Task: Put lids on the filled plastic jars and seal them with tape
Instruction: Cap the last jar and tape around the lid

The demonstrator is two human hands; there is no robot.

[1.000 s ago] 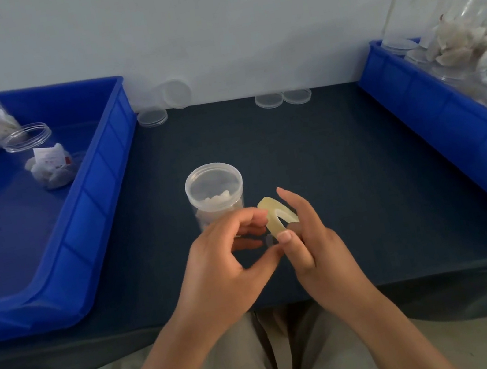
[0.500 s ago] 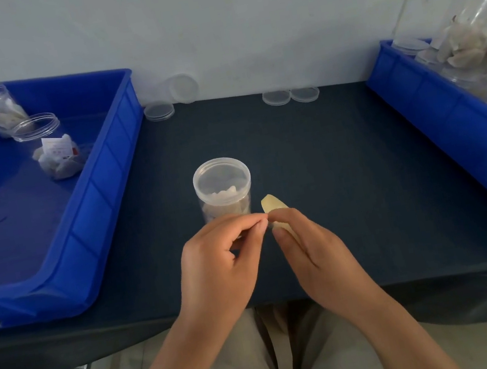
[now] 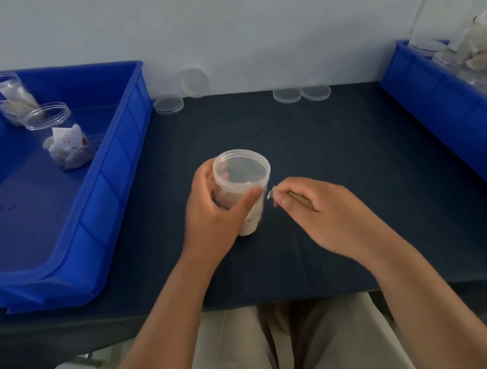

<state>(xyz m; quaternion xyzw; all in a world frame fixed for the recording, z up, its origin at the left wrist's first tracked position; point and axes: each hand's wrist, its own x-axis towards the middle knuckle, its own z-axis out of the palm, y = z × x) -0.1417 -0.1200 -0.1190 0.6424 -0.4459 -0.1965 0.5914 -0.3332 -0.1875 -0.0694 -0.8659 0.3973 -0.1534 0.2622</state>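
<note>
The left hand [image 3: 209, 219] grips a lidded clear plastic jar [image 3: 241, 171] on the dark blue cloth-covered surface [image 3: 343, 151]. Just right of it, the right hand [image 3: 327, 212] pinches a yellowish piece of tape [image 3: 300, 200]. Two clear jars [image 3: 63, 134] sit in the blue plastic bin [image 3: 124, 172] at left.

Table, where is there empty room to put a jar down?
Bare table lies between the right hand and the right bin, and between the held jar and the loose lids at the wall. The near floor of the left bin is bare too. Crowded: the right bin, heaped full, and the left bin's far corner with two jars.
</note>
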